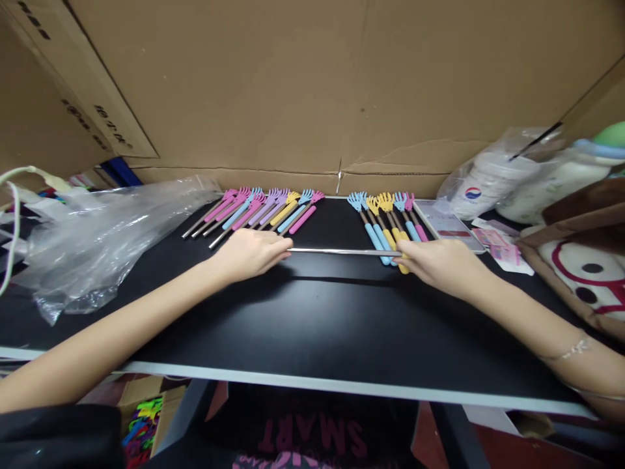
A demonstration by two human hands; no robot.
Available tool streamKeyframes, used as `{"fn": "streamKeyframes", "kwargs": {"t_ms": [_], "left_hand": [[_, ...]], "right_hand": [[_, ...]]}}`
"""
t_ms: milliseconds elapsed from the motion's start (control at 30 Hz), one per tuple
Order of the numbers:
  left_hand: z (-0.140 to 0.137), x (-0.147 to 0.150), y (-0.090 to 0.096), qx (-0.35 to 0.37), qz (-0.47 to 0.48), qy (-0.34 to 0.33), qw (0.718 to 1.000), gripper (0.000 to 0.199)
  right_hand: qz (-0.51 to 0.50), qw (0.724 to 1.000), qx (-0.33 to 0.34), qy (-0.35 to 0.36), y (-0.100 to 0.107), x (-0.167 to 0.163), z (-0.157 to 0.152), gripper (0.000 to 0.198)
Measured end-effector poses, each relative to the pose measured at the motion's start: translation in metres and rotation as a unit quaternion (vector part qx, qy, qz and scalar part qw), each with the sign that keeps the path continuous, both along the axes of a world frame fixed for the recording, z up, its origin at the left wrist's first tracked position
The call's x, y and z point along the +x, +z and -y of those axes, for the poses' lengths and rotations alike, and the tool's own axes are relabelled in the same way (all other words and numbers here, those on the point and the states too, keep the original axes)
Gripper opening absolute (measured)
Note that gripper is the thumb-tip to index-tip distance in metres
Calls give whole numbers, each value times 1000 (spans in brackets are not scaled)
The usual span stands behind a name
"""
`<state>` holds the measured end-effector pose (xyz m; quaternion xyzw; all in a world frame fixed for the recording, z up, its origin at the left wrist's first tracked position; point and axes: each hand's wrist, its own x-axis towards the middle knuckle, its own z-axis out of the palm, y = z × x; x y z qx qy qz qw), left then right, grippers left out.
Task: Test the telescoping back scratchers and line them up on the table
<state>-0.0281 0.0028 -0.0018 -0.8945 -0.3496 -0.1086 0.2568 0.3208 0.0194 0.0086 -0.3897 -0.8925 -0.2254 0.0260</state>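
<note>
A thin, shiny metal rod (342, 251) stretches level between my two hands above the black table. My left hand (251, 253) is closed around its left end, and my right hand (437, 264) pinches its right end; both tips are hidden by my fingers. Behind my left hand lies a row of back scratchers (258, 210) with pink, blue, purple and yellow claw heads, some with bare metal shafts and some with coloured handles. Close to my right fingers lies a second group of back scratchers (375, 236) in blue, yellow and pink, partly covered by that hand.
A clear plastic bag (97, 234) covers the table's left side. At right are a phone (449, 225), a bagged white cup (493, 182), pink papers (502, 247) and a brown plush bag (581, 260). Cardboard (312, 85) walls the back. Below sits a box of colourful pieces (146, 417).
</note>
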Motion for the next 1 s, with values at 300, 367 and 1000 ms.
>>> {"fn": "streamKeyframes", "kwargs": {"t_ms": [300, 367, 1000], "left_hand": [[-5, 43, -2, -61, 13, -9, 998, 27], [-6, 31, -1, -58, 6, -7, 998, 27], [-5, 3, 7, -10, -6, 16, 1000, 25]], "right_hand": [[-11, 999, 23, 28, -5, -57, 10, 30], [-9, 999, 40, 34, -3, -44, 5, 33], [-3, 1000, -14, -10, -1, 14, -11, 33]]}}
